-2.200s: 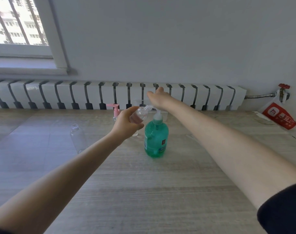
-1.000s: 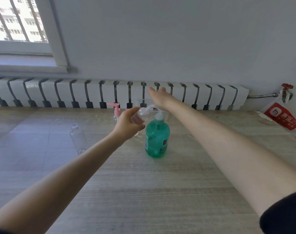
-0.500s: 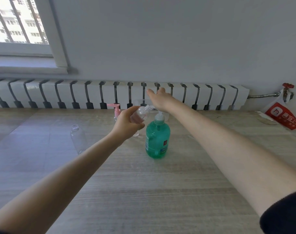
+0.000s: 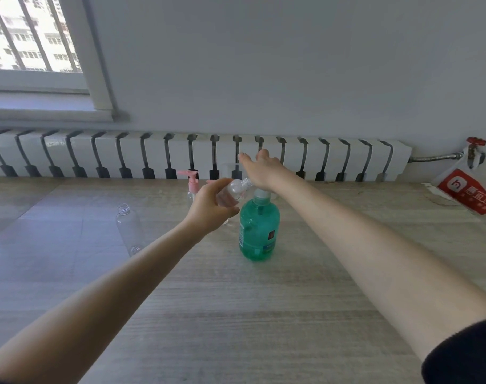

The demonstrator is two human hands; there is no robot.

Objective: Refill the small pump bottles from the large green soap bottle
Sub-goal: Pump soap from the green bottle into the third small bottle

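The large green soap bottle (image 4: 259,231) stands upright on the wooden table (image 4: 236,300). My right hand (image 4: 259,170) lies flat on top of its pump head, fingers spread, and hides the nozzle. My left hand (image 4: 208,209) grips a small clear bottle (image 4: 234,189), tilted so its open neck points at the pump of the green bottle. Another small clear bottle (image 4: 128,231) stands uncapped to the left. A small bottle with a pink pump (image 4: 192,184) stands behind my left hand.
A white radiator (image 4: 180,156) runs along the wall behind the table. A red and white bag (image 4: 469,192) hangs from a red valve (image 4: 475,145) at the right. A window (image 4: 34,37) is at the upper left.
My right hand has risen and sunk a little over the pump head of the green bottle. The small clear bottle stays tilted at the nozzle in my left hand.
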